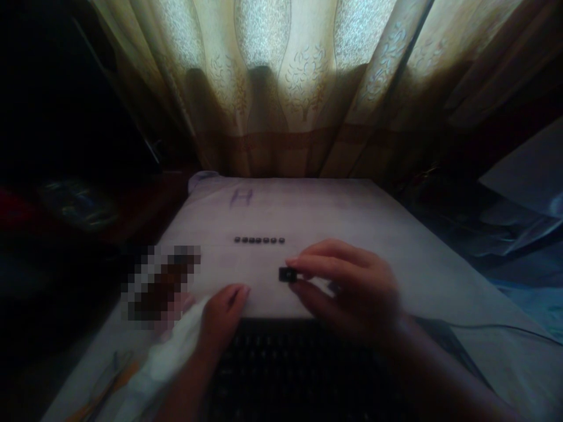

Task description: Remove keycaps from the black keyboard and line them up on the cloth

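Between thumb and fingertips, my right hand (352, 281) pinches a small black keycap (287, 274) with a faint mark on it, raised above the white tabletop. My left hand (226, 305) is by the upper left edge of a black keyboard (303, 369), its fingers curled together and nothing visible in them. Several small black pieces (258, 240) form a straight row on the white cloth, beyond both hands. My right forearm covers part of the keyboard.
At the left edge is another person (162, 287), partly pixelated, near white fabric (176, 346). A cable (497, 326) runs off right. Patterned curtains (303, 88) hang behind the table (325, 205). An orange item (118, 378) lies lower left.
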